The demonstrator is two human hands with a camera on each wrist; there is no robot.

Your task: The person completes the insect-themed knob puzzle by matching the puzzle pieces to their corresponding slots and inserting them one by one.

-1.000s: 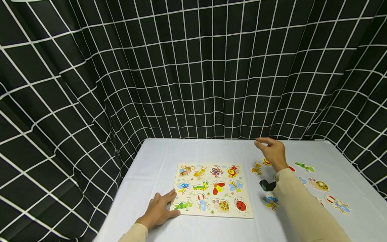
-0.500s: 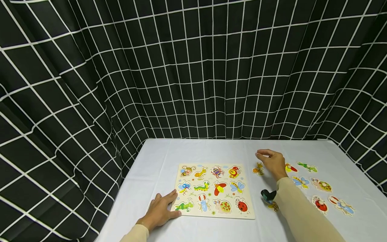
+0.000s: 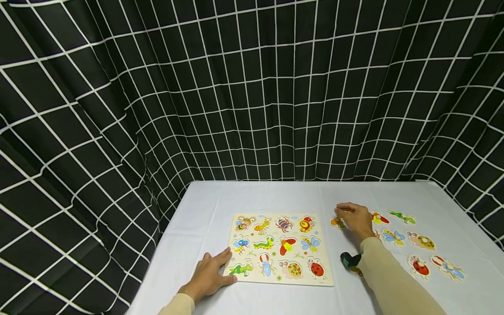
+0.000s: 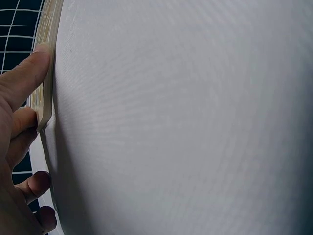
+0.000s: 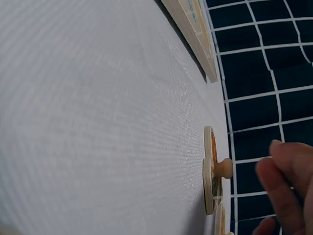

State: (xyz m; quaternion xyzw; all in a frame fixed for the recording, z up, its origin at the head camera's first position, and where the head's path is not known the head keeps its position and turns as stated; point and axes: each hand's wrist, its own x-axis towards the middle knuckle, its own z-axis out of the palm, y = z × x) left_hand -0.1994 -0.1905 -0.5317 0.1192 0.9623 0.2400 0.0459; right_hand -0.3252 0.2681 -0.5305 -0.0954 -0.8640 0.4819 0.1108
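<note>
In the head view, my left hand (image 3: pixel 208 273) rests at the lower-left corner of an insect puzzle board (image 3: pixel 328 279), its thumb and fingers touching the board's edge. The left wrist view shows that thumb lying on the board (image 4: pixel 47 93). My right hand (image 3: pixel 356 220) hovers at an orange striped ant puzzle piece (image 3: pixel 336 222), which it partly covers. Seen from the right wrist, a piece (image 5: pixel 209 176) lies on the cloth with its wooden knob (image 5: pixel 224 168) free. The right fingertips (image 5: pixel 276 149) are a little apart from that knob, holding nothing.
Right of the right hand lie a red-winged piece (image 3: pixel 379 218), a grasshopper (image 3: pixel 402 217), a dragonfly (image 3: pixel 393 237), a snail (image 3: pixel 421 241), a ladybug (image 3: pixel 419 267) and a stag beetle (image 3: pixel 449 267). A black wrist camera (image 3: pixel 350 260) partly hides another piece. A gridded black curtain (image 3: pixel 275 109) stands behind the table.
My right hand has come down and slightly nearer, from above the far table edge to the ant piece. The left hand stays on the board's corner.
</note>
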